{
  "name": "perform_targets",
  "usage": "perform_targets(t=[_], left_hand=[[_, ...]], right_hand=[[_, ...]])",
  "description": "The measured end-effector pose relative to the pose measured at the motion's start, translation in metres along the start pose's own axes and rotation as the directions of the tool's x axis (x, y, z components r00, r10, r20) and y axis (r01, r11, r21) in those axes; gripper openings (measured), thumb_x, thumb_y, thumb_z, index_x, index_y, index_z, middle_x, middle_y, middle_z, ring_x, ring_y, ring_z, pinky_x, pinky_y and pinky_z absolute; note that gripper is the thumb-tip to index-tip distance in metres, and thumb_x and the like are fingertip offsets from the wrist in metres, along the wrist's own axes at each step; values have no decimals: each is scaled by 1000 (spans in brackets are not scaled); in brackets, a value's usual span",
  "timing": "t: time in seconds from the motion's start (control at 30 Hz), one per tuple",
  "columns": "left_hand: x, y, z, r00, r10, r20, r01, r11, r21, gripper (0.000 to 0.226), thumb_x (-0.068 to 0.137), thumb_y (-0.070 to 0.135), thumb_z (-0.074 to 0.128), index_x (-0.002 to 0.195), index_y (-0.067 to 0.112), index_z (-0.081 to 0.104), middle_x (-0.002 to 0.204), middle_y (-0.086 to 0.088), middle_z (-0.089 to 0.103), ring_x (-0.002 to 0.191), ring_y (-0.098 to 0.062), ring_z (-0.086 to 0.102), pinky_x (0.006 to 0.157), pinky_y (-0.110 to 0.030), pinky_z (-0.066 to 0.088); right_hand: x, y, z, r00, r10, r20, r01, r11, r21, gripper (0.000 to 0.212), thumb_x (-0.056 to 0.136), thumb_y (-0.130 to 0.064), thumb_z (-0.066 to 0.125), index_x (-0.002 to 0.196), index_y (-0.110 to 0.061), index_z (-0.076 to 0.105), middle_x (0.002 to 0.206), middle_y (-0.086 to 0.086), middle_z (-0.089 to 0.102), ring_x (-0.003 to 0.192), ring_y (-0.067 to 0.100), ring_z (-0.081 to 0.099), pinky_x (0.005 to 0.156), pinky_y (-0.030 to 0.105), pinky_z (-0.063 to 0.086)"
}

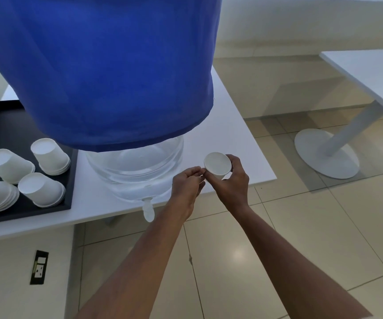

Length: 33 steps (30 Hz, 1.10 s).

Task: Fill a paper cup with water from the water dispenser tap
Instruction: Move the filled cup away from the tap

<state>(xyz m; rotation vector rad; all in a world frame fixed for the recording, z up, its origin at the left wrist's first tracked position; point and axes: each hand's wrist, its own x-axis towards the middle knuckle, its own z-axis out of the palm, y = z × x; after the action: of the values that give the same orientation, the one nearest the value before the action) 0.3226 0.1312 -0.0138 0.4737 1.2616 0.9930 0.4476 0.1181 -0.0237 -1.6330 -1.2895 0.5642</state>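
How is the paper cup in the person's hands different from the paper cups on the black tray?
The white paper cup in the hands is a single cup held up in the air by the right hand, with the left hand touching it. The white paper cups on the black tray stand upside down in stacks, untouched. They look like the same plain white cups.

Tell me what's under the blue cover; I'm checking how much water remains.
Below the blue cover only the clear bottle's lower part shows, with the white tap at its base overhanging the table edge. The cover hides everything above, so the water level cannot be judged.
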Motion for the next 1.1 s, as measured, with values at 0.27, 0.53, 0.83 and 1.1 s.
perform_targets(t=[0.27, 0.53, 0.83, 1.1], left_hand=[[10, -5, 6, 999, 26, 48, -30, 996, 85, 38, 96, -14, 49, 112, 10, 74, 127, -13, 72, 120, -25, 68, 105, -35, 56], [12, -7, 11, 997, 2, 71, -8, 997, 75, 49, 94, -18, 47, 94, 24, 73, 123, -11, 73, 117, -24, 68, 103, -35, 57], [6, -6, 12, 990, -1, 140, -9, 998, 67, 48, 95, -21, 41, 95, 15, 73, 106, -6, 75, 99, -18, 72, 76, -21, 60], [10, -14, 12, 990, -34, 135, 28, 999, 41, 41, 96, -19, 42, 107, 8, 71, 115, -14, 75, 101, -19, 72, 73, -20, 61]], right_hand=[[9, 11, 8, 999, 50, -2, -50, 998, -37, 68, 77, -37, 93, 130, -13, 59, 101, -23, 59, 90, -1, 61, 74, 3, 43], [13, 18, 15, 997, 81, 0, -81, 995, -54, 67, 78, -37, 93, 130, -11, 59, 111, -9, 62, 100, 13, 62, 76, 8, 44], [15, 21, 22, 990, 140, 5, -140, 989, -55, 65, 79, -34, 92, 130, -11, 58, 108, -8, 61, 99, 14, 61, 82, 26, 50], [16, 20, 22, 979, 199, 48, -198, 980, -34, 66, 78, -29, 91, 132, -13, 55, 111, -7, 62, 104, 19, 64, 84, 28, 50]])
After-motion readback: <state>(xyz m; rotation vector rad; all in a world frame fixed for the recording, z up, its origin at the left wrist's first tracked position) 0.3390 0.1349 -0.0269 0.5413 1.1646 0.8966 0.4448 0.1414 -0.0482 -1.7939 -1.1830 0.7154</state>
